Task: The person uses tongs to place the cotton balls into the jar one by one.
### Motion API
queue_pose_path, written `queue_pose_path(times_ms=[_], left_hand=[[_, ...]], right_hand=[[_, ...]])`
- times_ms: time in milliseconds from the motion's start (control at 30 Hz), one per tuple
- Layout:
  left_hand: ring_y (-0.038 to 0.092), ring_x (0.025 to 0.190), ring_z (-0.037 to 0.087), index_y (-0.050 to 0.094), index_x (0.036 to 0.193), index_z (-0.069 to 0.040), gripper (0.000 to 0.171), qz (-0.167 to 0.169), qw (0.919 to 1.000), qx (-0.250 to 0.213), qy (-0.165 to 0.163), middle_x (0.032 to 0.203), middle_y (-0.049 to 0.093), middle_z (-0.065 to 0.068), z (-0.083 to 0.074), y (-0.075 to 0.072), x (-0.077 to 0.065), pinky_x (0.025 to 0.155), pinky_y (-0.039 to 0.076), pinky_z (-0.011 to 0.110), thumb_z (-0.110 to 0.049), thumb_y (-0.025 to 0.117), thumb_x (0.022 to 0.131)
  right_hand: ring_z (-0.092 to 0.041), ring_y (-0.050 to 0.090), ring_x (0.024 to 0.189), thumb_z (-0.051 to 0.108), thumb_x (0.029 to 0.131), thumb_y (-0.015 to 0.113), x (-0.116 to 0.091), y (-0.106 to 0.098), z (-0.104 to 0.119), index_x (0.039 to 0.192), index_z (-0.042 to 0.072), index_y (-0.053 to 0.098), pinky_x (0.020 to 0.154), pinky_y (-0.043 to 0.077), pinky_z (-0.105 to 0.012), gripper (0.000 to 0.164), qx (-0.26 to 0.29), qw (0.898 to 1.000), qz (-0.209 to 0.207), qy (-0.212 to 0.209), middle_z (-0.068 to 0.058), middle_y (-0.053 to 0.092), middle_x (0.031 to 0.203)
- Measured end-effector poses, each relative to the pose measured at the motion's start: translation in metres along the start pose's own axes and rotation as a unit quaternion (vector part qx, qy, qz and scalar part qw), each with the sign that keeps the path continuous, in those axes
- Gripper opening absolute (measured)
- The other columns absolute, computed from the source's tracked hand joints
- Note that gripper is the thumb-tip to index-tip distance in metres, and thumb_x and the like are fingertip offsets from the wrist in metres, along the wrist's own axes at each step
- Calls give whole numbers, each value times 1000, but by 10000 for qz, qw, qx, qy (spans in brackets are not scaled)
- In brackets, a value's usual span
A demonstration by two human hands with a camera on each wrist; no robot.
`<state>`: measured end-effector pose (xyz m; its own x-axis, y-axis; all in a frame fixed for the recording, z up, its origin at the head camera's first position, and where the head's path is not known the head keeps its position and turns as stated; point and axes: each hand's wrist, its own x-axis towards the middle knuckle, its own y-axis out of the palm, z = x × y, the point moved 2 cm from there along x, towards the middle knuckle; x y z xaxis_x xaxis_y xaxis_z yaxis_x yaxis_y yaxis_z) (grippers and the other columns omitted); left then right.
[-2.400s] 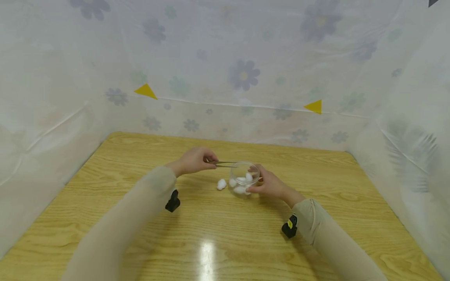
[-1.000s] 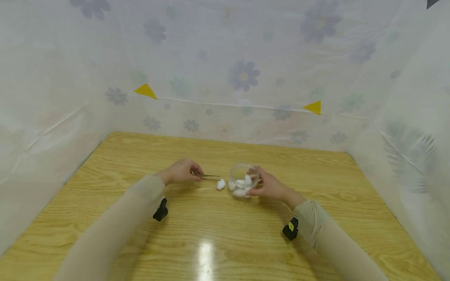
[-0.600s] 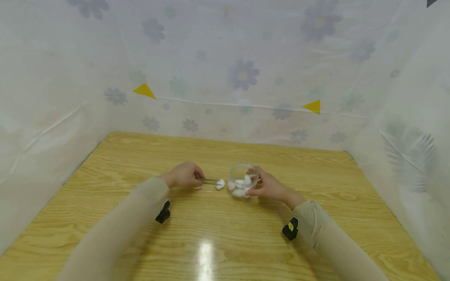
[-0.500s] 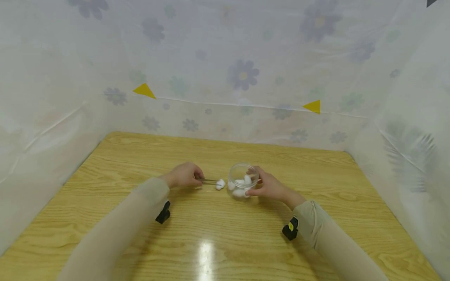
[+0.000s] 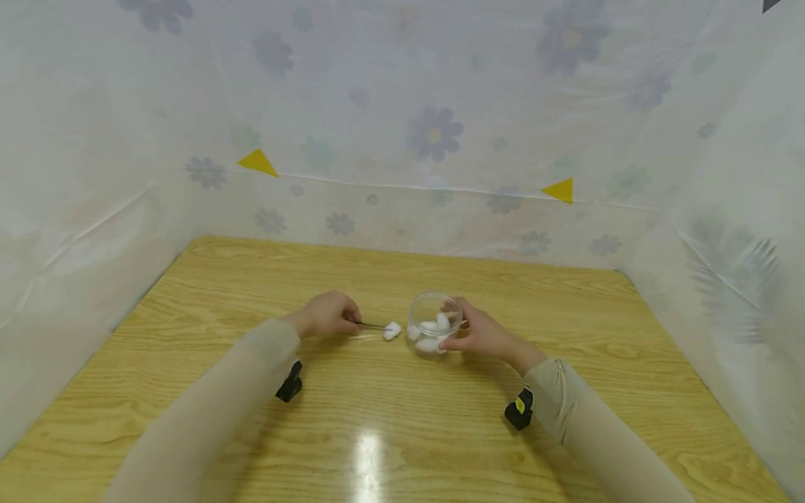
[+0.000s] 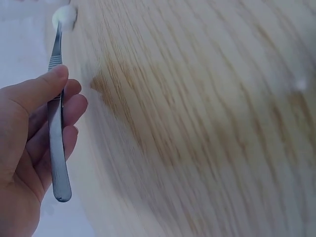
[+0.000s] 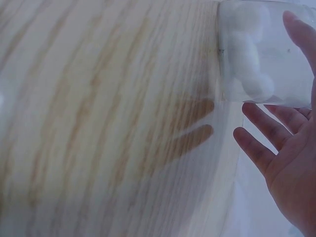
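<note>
Between thumb and fingers, my left hand (image 5: pixel 328 314) holds metal tweezers (image 6: pixel 58 153), as the left wrist view shows close up. The tweezers' tips meet a white cotton ball (image 5: pixel 392 331) low over the table, just left of the jar; whether it touches the wood I cannot tell. A lidless clear jar (image 5: pixel 434 306) stands upright with several cotton balls (image 5: pixel 430 345) inside. Around its right side curls my right hand (image 5: pixel 483 332), thumb in front and fingers behind. Two of that hand's fingers (image 7: pixel 266 126) extend past the jar's base in the right wrist view.
The wood-grain table (image 5: pixel 434 433) reaches back to a flowered white curtain (image 5: pixel 390 91), which also closes off both sides. Black wrist cameras hang at the left cuff (image 5: pixel 289 381) and right cuff (image 5: pixel 518 409). Light glares off the front of the table.
The tweezers have gone from the jar's rim down and left to the loose cotton ball. Their tips have come together there, and the ball has shifted slightly left. Right hand and jar stay nearly still.
</note>
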<state>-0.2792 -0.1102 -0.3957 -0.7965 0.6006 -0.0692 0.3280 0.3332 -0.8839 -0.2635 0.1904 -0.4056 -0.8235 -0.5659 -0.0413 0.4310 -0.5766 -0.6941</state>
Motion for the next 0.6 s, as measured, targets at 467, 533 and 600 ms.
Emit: queue_pose_path(times_ms=[467, 533, 600], left_hand=[[64, 76, 12, 73, 92, -9, 10, -277, 9995, -125, 66, 86, 71, 1, 6, -7, -8, 71, 52, 30, -16, 68, 85], [64, 77, 13, 72, 93, -8, 11, -309, 9993, -173, 102, 87, 71, 2, 6, -8, -10, 71, 52, 31, -16, 68, 85], [64, 78, 14, 72, 93, -8, 12, -336, 9992, -204, 120, 88, 71, 3, 6, -10, -12, 72, 53, 31, -16, 67, 86]], right_hand=[[-36, 53, 115, 30, 82, 72, 0, 1, 0, 145, 3, 25, 95, 46, -49, 83, -22, 10000, -25, 32, -20, 40, 143], [-36, 52, 116, 31, 82, 72, 0, 1, 0, 145, 3, 24, 95, 46, -48, 84, -38, 10000, -22, 37, -19, 40, 143], [-35, 52, 116, 31, 82, 72, 0, 1, 1, 145, 3, 25, 95, 46, -48, 84, -51, 10000, -19, 45, -19, 40, 143]])
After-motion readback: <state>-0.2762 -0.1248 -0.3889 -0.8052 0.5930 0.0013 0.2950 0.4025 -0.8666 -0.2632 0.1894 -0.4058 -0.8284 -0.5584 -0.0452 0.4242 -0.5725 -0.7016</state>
